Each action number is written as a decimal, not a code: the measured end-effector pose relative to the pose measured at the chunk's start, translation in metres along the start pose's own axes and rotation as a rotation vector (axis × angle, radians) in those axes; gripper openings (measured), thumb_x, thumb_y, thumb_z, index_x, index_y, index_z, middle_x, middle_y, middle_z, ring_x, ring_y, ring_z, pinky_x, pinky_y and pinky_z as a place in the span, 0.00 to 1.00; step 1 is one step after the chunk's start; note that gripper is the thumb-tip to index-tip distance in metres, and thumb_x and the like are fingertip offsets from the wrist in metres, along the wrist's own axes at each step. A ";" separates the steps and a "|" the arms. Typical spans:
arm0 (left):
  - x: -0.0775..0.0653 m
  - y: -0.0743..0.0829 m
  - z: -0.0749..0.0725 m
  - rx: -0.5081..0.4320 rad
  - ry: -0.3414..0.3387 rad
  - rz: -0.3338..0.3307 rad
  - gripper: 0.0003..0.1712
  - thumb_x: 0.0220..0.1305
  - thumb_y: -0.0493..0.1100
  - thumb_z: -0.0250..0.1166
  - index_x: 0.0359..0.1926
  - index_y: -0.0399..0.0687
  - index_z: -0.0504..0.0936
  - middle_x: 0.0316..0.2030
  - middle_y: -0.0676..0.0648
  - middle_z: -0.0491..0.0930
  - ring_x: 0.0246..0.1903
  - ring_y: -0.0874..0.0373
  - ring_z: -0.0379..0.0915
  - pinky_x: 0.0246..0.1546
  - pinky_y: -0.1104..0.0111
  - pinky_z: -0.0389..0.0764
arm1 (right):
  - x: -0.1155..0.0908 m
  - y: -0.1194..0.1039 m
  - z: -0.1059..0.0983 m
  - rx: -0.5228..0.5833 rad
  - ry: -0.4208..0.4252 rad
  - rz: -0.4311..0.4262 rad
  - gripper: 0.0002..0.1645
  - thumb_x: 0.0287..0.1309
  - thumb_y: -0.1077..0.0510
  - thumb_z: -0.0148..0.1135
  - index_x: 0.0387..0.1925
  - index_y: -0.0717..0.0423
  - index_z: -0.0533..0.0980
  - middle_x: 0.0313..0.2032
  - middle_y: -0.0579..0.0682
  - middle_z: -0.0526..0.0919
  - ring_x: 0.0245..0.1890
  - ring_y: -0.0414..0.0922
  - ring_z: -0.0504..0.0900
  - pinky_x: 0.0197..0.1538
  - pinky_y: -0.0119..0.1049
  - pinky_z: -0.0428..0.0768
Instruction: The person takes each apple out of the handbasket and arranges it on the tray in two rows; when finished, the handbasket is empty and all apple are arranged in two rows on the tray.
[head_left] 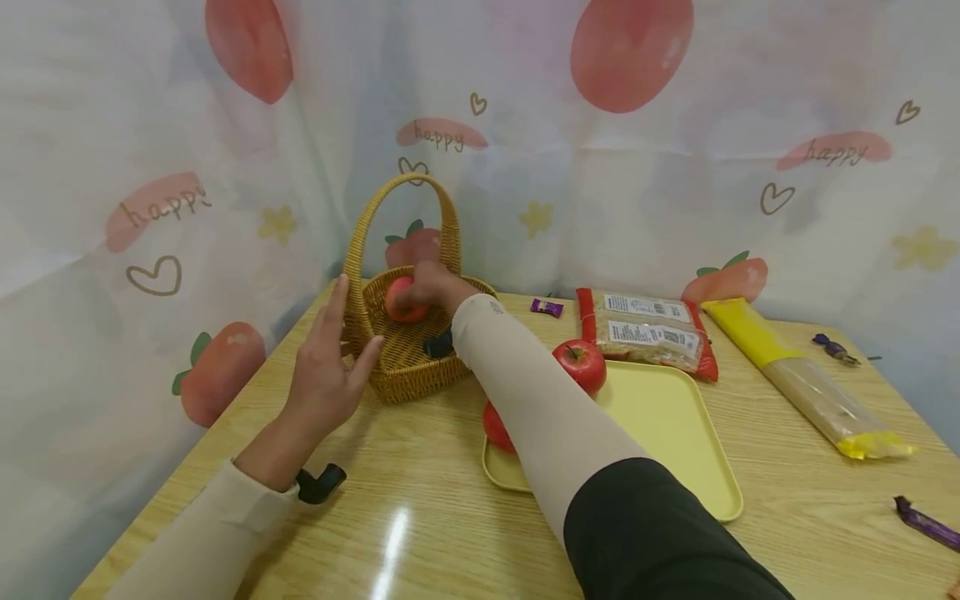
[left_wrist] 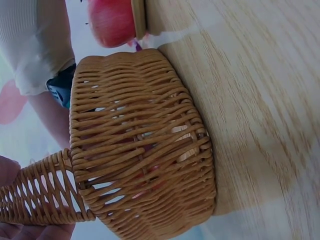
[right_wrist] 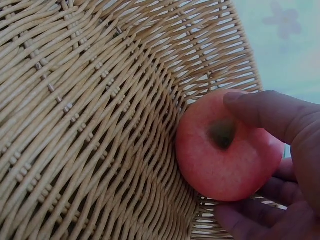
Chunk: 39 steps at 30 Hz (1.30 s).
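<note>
In the head view, a woven wicker basket (head_left: 416,385) with a tall arched handle (head_left: 363,229) stands at the table's back left. My right hand (head_left: 435,285) reaches inside it and holds a red apple (head_left: 397,298). Up close in the right wrist view, the thumb lies over the apple (right_wrist: 215,167) and the fingers pass under it; the fruit rests against the wicker wall. Beside the handle's left foot, my left hand (head_left: 326,375) has its fingers extended and thumb spread. The left wrist view places thumb and fingers on opposite sides of the handle (left_wrist: 45,192).
A yellow tray (head_left: 667,425) bears two red apples (head_left: 581,367), one partly behind my right sleeve. Behind it lie a red-edged food packet (head_left: 648,329) and a small purple candy (head_left: 547,308). Rightward are a yellow noodle pack (head_left: 810,383), a dark candy (head_left: 836,349) and a purple bar (head_left: 928,525).
</note>
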<state>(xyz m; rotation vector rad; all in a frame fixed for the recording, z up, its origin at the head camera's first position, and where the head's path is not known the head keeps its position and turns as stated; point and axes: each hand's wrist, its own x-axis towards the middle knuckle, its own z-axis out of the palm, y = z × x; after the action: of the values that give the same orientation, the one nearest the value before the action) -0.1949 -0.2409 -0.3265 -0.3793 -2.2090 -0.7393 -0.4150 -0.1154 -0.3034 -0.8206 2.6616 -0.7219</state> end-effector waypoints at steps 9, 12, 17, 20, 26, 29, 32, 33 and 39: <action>0.001 0.002 -0.001 -0.010 -0.017 -0.042 0.53 0.68 0.35 0.70 0.84 0.49 0.48 0.60 0.29 0.72 0.42 0.38 0.83 0.39 0.47 0.88 | -0.002 -0.001 0.000 0.017 0.009 -0.013 0.27 0.65 0.43 0.68 0.51 0.61 0.77 0.45 0.53 0.80 0.43 0.48 0.77 0.44 0.36 0.77; 0.001 0.002 -0.001 -0.007 -0.018 -0.039 0.53 0.68 0.35 0.70 0.84 0.49 0.48 0.60 0.29 0.72 0.43 0.38 0.83 0.39 0.47 0.88 | -0.002 -0.001 0.001 0.070 0.044 -0.025 0.39 0.64 0.43 0.69 0.66 0.63 0.70 0.59 0.57 0.77 0.53 0.49 0.78 0.51 0.37 0.78; 0.001 0.002 -0.001 0.003 -0.015 -0.028 0.53 0.68 0.35 0.70 0.84 0.49 0.48 0.61 0.29 0.72 0.42 0.39 0.82 0.38 0.47 0.88 | -0.002 0.000 0.000 0.190 0.052 -0.050 0.44 0.63 0.43 0.71 0.70 0.63 0.66 0.62 0.59 0.74 0.55 0.51 0.77 0.53 0.39 0.77; 0.001 0.002 -0.002 0.001 -0.016 -0.029 0.53 0.68 0.35 0.70 0.84 0.49 0.47 0.62 0.29 0.71 0.42 0.39 0.82 0.38 0.47 0.87 | -0.001 0.000 -0.003 0.237 0.029 -0.059 0.37 0.63 0.44 0.71 0.63 0.62 0.72 0.52 0.54 0.76 0.48 0.49 0.76 0.49 0.39 0.77; 0.001 0.001 -0.002 -0.004 -0.025 -0.049 0.53 0.69 0.36 0.69 0.84 0.51 0.47 0.62 0.30 0.71 0.42 0.38 0.83 0.39 0.47 0.88 | -0.003 -0.002 -0.010 0.273 0.008 -0.053 0.32 0.62 0.43 0.71 0.58 0.59 0.74 0.48 0.52 0.75 0.45 0.48 0.75 0.45 0.38 0.75; 0.001 0.002 -0.002 -0.006 -0.028 -0.061 0.53 0.69 0.36 0.70 0.84 0.51 0.47 0.62 0.30 0.71 0.42 0.38 0.83 0.38 0.46 0.88 | -0.008 -0.003 -0.014 0.292 0.003 -0.056 0.29 0.62 0.42 0.71 0.53 0.57 0.75 0.45 0.51 0.75 0.43 0.48 0.75 0.44 0.38 0.75; 0.000 0.003 -0.003 -0.002 -0.031 -0.069 0.54 0.68 0.36 0.70 0.84 0.52 0.46 0.60 0.30 0.72 0.42 0.37 0.83 0.38 0.46 0.88 | -0.013 -0.003 -0.019 0.269 0.011 -0.084 0.25 0.62 0.41 0.71 0.45 0.56 0.77 0.36 0.48 0.75 0.38 0.48 0.74 0.41 0.37 0.74; 0.000 0.003 -0.003 -0.001 -0.032 -0.069 0.54 0.68 0.36 0.70 0.84 0.52 0.46 0.60 0.30 0.72 0.42 0.37 0.83 0.38 0.46 0.88 | -0.015 -0.003 -0.020 0.256 0.019 -0.096 0.23 0.63 0.41 0.71 0.41 0.56 0.77 0.33 0.47 0.74 0.36 0.47 0.74 0.39 0.37 0.73; 0.000 0.004 -0.003 0.002 -0.041 -0.072 0.54 0.69 0.36 0.69 0.85 0.53 0.45 0.61 0.29 0.72 0.42 0.37 0.83 0.37 0.46 0.88 | -0.022 -0.002 -0.031 0.211 0.036 -0.155 0.27 0.66 0.41 0.68 0.19 0.49 0.70 0.14 0.41 0.62 0.19 0.40 0.62 0.30 0.35 0.68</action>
<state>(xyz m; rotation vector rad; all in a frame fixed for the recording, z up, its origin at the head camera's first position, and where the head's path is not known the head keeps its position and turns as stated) -0.1912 -0.2396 -0.3236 -0.3183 -2.2716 -0.7739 -0.4085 -0.0924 -0.2744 -0.9702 2.5159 -1.0450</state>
